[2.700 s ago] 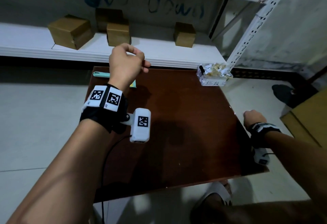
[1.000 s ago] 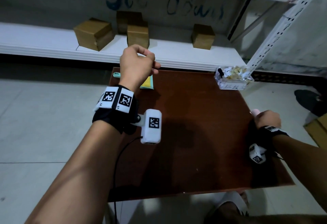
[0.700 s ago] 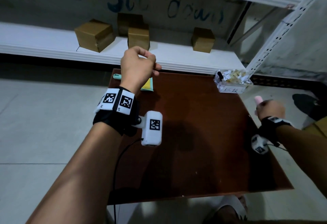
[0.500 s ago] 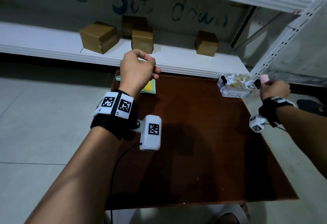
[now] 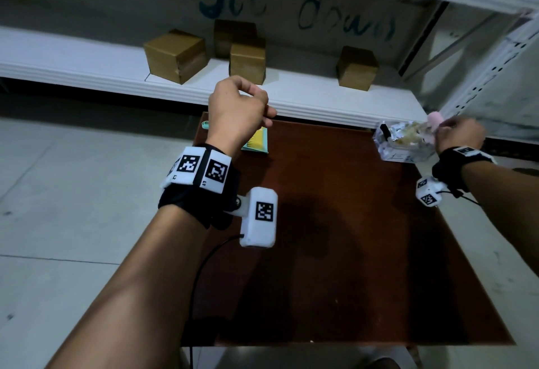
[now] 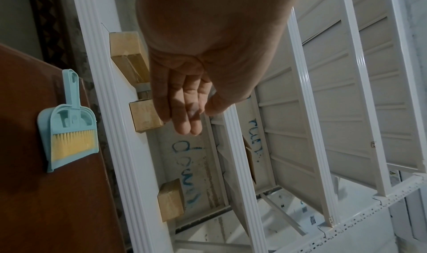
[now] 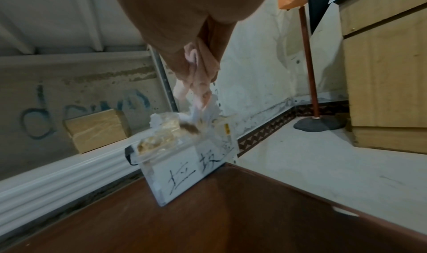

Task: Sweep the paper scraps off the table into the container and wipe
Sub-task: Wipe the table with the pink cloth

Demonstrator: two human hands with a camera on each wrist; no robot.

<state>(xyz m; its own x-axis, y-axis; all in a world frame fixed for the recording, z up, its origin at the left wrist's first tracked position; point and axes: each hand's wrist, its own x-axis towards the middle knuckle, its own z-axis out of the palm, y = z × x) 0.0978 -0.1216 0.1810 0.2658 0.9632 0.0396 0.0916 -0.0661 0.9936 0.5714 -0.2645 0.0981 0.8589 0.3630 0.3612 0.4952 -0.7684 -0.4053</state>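
Note:
A clear plastic container (image 5: 404, 151) with a handwritten white label (image 7: 184, 178) stands on the far right corner of the brown table (image 5: 350, 252), filled with pale paper scraps (image 7: 159, 138). My right hand (image 5: 458, 135) hovers just above it and grips a pink cloth (image 5: 434, 119) that hangs toward the scraps (image 7: 182, 90). My left hand (image 5: 239, 109) is raised over the far left of the table, fingers loosely curled (image 6: 184, 111), holding nothing. A teal dustpan with a yellow-bristled brush (image 5: 256, 142) lies flat below it (image 6: 69, 134).
Several cardboard boxes (image 5: 175, 55) sit on the white shelf (image 5: 87, 68) behind the table. A perforated white rack upright (image 5: 490, 77) rises at the far right. A wooden cabinet (image 7: 388, 74) and a pole on a dark base (image 7: 316, 123) stand on the floor to the right.
My right hand lifted from the table's right edge with the pink cloth and moved far forward to just above the container. The left hand stayed raised in place.

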